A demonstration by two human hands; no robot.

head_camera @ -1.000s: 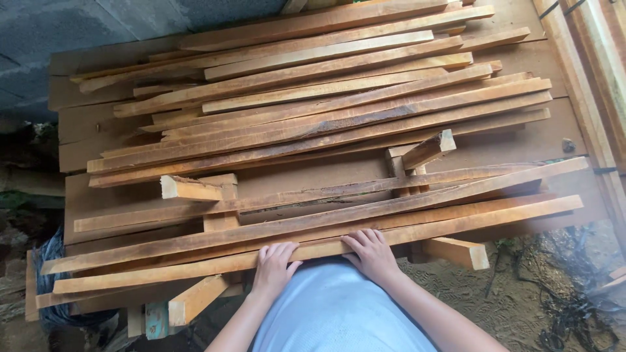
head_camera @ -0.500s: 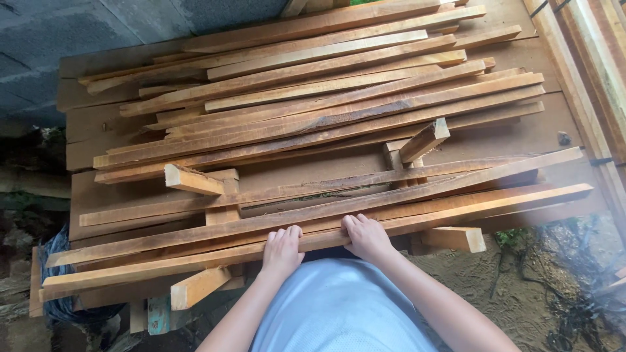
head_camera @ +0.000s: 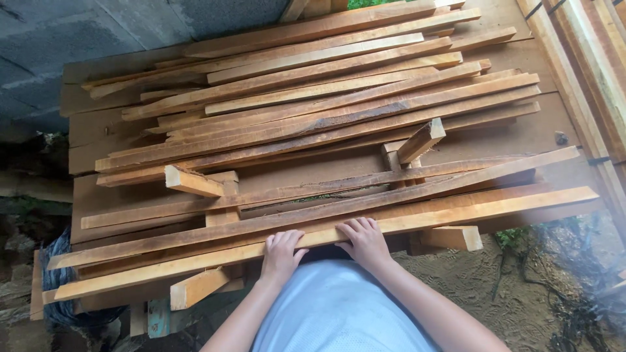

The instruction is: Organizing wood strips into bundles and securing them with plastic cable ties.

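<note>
Nearest long slat [head_camera: 365, 228] sits slightly farther onto the stack; left hand [head_camera: 282, 253] and right hand [head_camera: 365, 240] press flat, grip apart.

Outdoor woodyard: stacked rough planks [head_camera: 313, 111]

Pale blue top, bare forearms, left hand [head_camera: 280, 253] and right hand [head_camera: 365, 241] unadorned
</note>
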